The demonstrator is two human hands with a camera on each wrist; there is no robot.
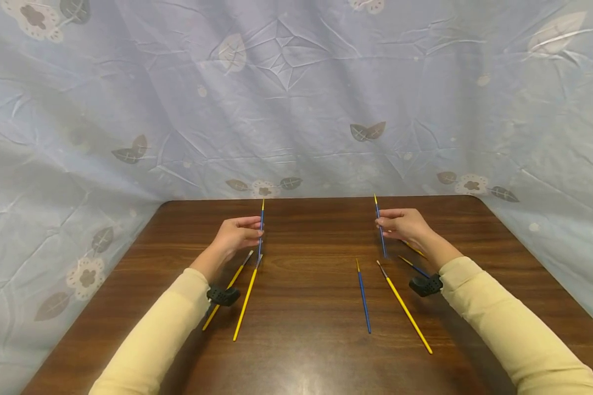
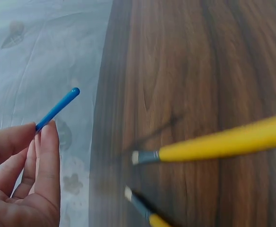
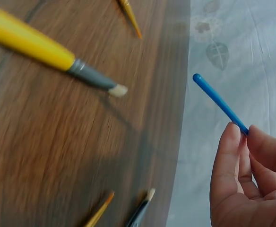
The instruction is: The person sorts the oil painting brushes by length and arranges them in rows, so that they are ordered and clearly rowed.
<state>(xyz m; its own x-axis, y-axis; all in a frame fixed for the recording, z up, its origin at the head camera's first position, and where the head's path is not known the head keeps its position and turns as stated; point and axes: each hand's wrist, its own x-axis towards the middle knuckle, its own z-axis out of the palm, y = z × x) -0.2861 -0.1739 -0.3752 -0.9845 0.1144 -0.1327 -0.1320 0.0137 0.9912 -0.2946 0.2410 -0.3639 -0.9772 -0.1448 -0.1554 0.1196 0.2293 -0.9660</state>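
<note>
My left hand [image 1: 238, 235] pinches a slim blue paintbrush [image 1: 261, 227] between thumb and fingertips, bristle end up, above the far part of the table. Its rounded blue handle end shows in the left wrist view. Mirroring it, my right hand [image 1: 404, 225] pinches another blue paintbrush [image 1: 381, 233], also with its yellowish tip upward and leaning slightly. Below the left hand lie two yellow-handled paintbrushes [image 1: 247, 299], bristles pointing away from me. Near the right hand are a blue paintbrush [image 1: 364, 302] and a yellow-handled paintbrush [image 1: 408, 312].
Two more brushes lie by the right wrist, a dark blue one [image 1: 415, 267] and one with a yellowish tip [image 1: 413, 248], both partly hidden by the arm. The brown wooden table [image 1: 306, 307] ends against a patterned grey-blue curtain [image 1: 316, 99].
</note>
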